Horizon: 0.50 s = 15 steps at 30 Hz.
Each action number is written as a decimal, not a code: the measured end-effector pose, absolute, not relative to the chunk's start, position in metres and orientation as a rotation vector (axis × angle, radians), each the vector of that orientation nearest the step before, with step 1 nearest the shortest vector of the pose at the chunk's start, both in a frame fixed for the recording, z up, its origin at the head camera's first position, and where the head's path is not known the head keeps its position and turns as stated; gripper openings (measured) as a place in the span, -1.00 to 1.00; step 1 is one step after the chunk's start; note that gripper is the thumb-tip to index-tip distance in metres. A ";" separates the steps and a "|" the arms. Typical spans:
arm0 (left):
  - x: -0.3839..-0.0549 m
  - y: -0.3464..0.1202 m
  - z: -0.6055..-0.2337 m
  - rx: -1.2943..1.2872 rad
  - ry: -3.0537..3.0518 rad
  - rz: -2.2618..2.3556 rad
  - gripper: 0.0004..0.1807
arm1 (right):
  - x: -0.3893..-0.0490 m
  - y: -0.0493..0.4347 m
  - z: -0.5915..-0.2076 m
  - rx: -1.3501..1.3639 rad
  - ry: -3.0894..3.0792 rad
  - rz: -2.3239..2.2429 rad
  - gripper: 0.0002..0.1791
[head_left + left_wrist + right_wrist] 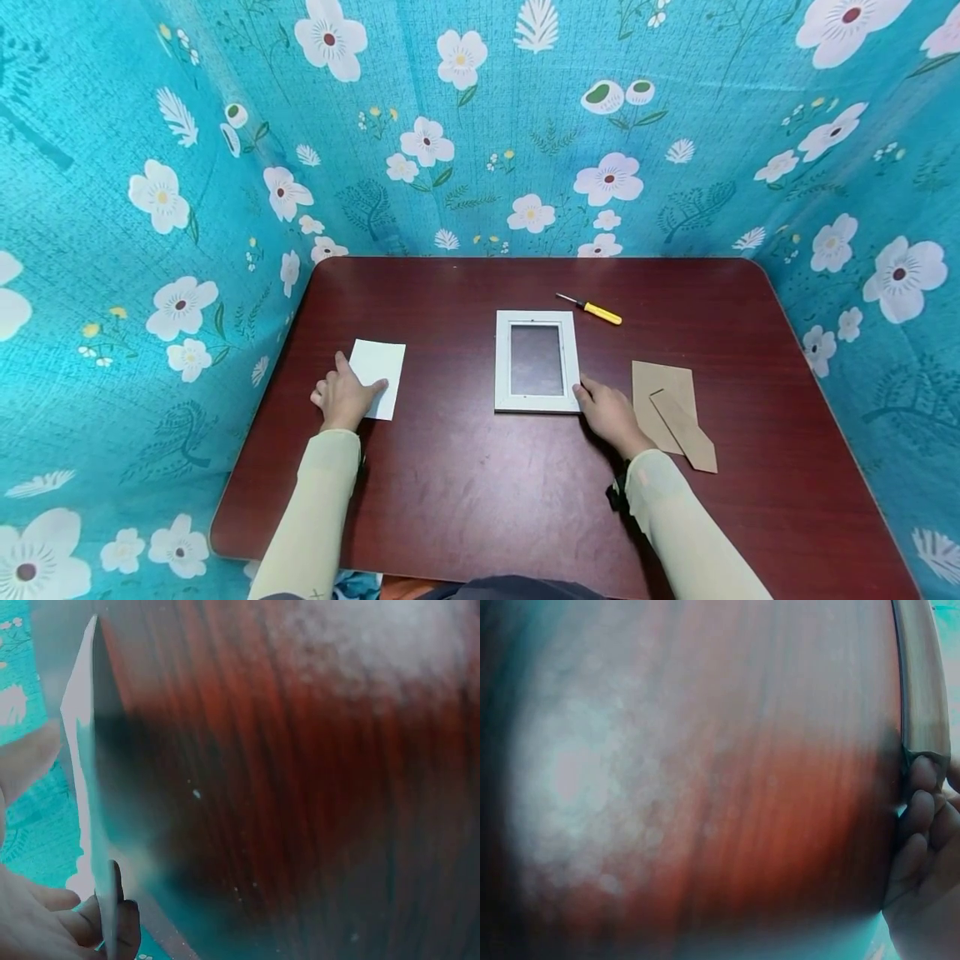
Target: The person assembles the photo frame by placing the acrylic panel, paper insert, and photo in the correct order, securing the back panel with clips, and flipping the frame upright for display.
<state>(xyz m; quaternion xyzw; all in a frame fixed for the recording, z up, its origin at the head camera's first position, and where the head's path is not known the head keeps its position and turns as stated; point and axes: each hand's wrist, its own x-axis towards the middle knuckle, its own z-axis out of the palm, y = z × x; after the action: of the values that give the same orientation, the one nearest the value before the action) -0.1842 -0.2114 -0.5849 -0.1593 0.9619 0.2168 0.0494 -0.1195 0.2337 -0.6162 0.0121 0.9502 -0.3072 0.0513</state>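
Observation:
On the left of the table lies a white sheet of card [381,371], seen nearly edge-on in the left wrist view. My left hand [347,395] holds its left side, with fingers curled round the edge and the thumb [31,761] over the face. A white picture frame [537,403] lies near the middle, its dark window facing up. Its lower right corner is gripped by my right hand [609,417], thumb on top. In the right wrist view the fingers [916,814] curl against the frame's edge [924,682].
Behind the frame lies a screwdriver [602,313] with a yellow handle. A brown backing board [663,379] with a stand leg [684,433] is just right of my right hand. Blue flowered cloth [480,167] hangs around the dark red table [465,492].

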 end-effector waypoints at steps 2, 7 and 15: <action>-0.185 -0.212 -0.583 -0.490 2.925 0.681 0.11 | -0.120 0.234 -0.616 0.040 2.891 -0.941 -0.46; -0.186 -0.214 -0.577 -0.485 2.931 0.671 -0.16 | -0.121 0.234 -0.616 0.039 2.886 -0.939 -0.46; -0.184 -0.222 -0.568 -0.489 2.923 0.639 -0.52 | -0.121 0.235 -0.619 0.016 2.905 -0.910 -0.46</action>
<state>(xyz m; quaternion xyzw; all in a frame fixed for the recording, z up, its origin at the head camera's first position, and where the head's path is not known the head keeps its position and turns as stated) -0.1837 -0.2216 -0.5678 -0.1610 0.9627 0.2106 0.0549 -0.1209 0.2348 -0.6188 0.0054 0.9531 -0.2987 0.0488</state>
